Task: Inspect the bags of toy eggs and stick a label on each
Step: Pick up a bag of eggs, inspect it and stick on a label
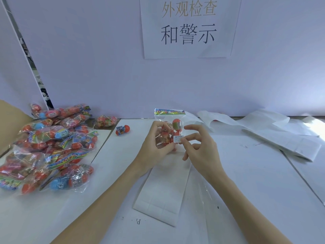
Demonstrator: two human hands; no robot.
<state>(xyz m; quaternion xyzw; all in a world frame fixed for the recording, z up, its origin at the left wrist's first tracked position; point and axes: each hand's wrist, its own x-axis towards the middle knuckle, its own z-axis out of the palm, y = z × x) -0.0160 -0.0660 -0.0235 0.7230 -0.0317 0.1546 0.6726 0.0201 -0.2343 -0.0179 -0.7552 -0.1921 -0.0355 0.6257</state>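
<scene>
A white sheet of labels (pixel 159 189) lies flat on the table (pixel 255 182), close to the person. Just past it, both hands are up off the table. The left hand (pixel 154 147) has its grip curled around a clear bag of toy eggs (pixel 169 132) and holds it up. The right hand (pixel 198 147) pinches a small white label (pixel 178 138) with thumb and one finger, and the label touches the front of the bag. The other fingers are spread out. On the left side of the table sits a big pile of bags (pixel 52 145) full of red and blue eggs. One loose red egg (pixel 122 130) lies alone near the pile. Crumpled white sheets (pixel 263 127) lie far off on the right. A paper sign (pixel 189 27) hangs on the back wall.
</scene>
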